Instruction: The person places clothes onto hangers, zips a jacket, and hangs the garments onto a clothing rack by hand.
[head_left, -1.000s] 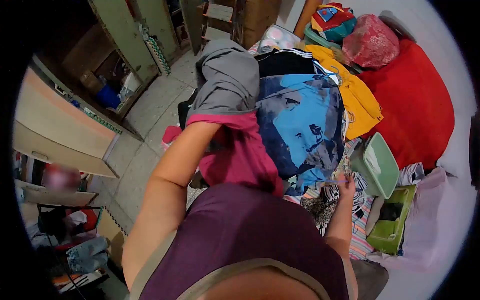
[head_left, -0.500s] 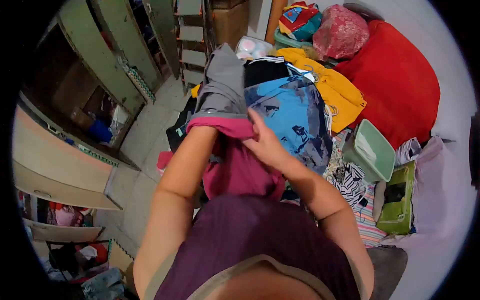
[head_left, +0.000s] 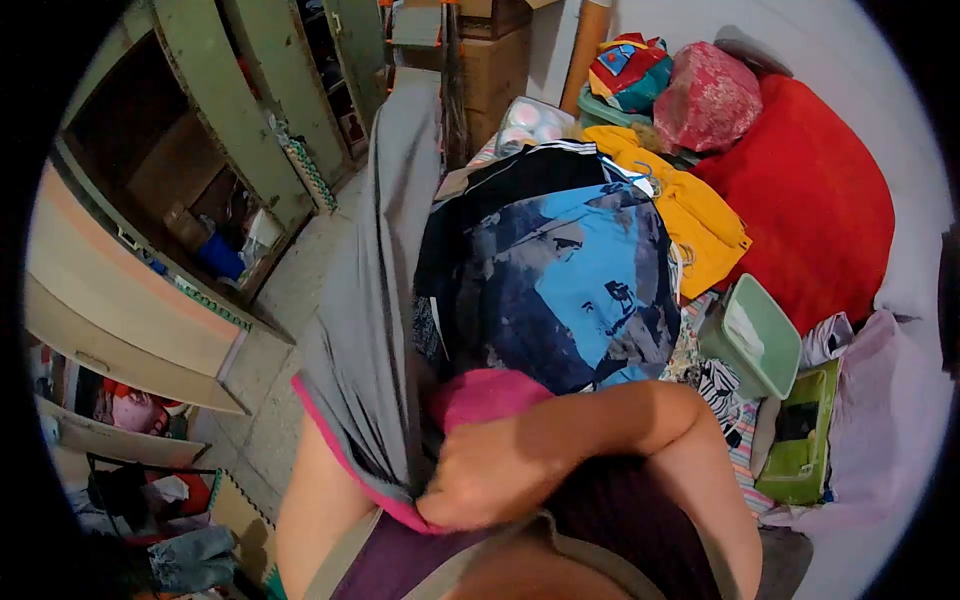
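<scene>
Garment (head_left: 370, 330), grey outside and pink inside, lies in the head view in front of the body, draped over my left arm, which rises beneath it. My right hand (head_left: 490, 475) has its fingers curled in, and they seem to clench the pink edge (head_left: 400, 512). My left hand is hidden under the cloth, so I cannot tell how its fingers are. I judge the garment light, soft and limp, not fragile, a little slippery in its long loose folds. The edge looks the best place to hold. Ahead of my right fingers lies a smooth, patterned blue cloth (head_left: 590, 290); farther beyond, a matte yellow cloth (head_left: 695, 205). To their right stands a stiff green box (head_left: 782, 355) with rounded corners.
</scene>
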